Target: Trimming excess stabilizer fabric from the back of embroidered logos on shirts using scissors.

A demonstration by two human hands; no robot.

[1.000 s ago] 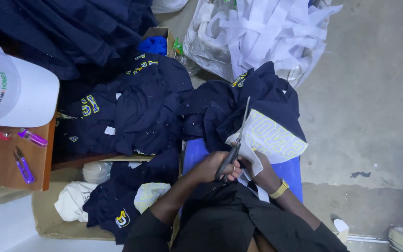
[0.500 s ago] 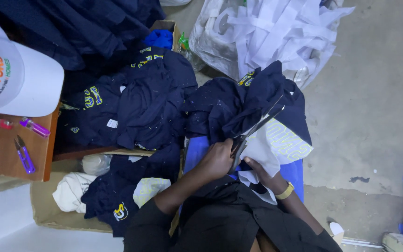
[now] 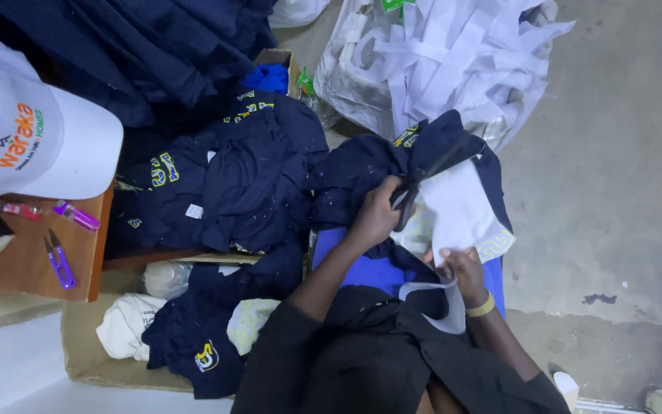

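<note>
Scissors swung flatter, blades pointing up-right; left hand fingers grip handles; right hand pinches white backing.

Light is dim and cool, falling evenly from overhead with no hard shadows. The navy garments sink into near-black, their folds hard to separate. The white cap and the white paper strips glare brightest, close to washed out. The scissors are smeared by motion blur. The concrete floor looks grainy, and corners soften slightly.
</note>
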